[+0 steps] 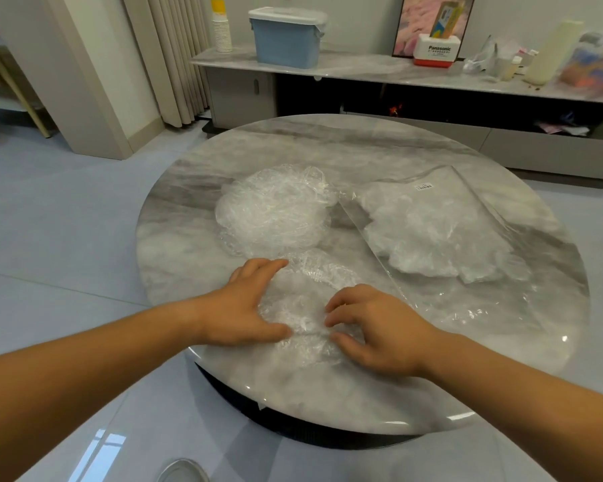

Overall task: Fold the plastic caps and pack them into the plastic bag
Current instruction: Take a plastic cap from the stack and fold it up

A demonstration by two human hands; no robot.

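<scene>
- The cap we are working on lies at the near edge of the desk, spread out between our two hands.
- Our left hand rests on the cap's left side with the fingers laid out fairly straight and the thumb pointing across the film. It presses rather than grips.
- Our right hand has its fingers curled, with fingertips and thumb drawn close together on the cap's right part. We judge that it is pinching a bit of film.
- The pile of caps sits just beyond, near the middle of the desk. The bag lies flat to the right with a white wad of caps already inside and its mouth towards us.
- We judge the cap to be very light, thin, soft and crinkly, with no stiffness of its own, so it should spring open unless held down.
- The film looks slippery on the glossy desk, so one flat hand should anchor it while the other folds.
- The gathered rim looks like the firmest place to pinch, since the thin middle could stretch or tear.
- A clear cap on a pale desk is hard to see, so its edges are hard to find.
</scene>
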